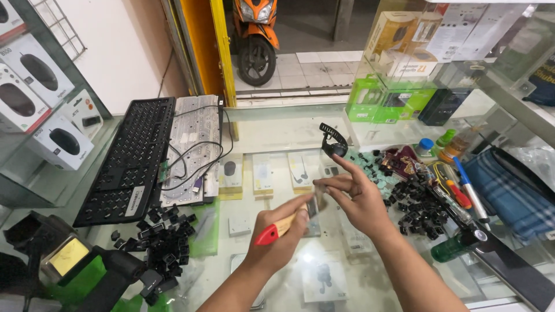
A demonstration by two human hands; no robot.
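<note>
The small brush (300, 215), wooden handle with red end, runs lower-left to upper-right above the glass counter (272, 130). My left hand (283, 234) grips its handle; my right hand (358, 196), fingers pinched, meets its bristle end. 2 keycap piles (165, 242) flank.

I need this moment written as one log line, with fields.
left hand: grips brush | right hand: fingers at brush tip | below: glass counter | left side: keyboard, keycaps
</note>
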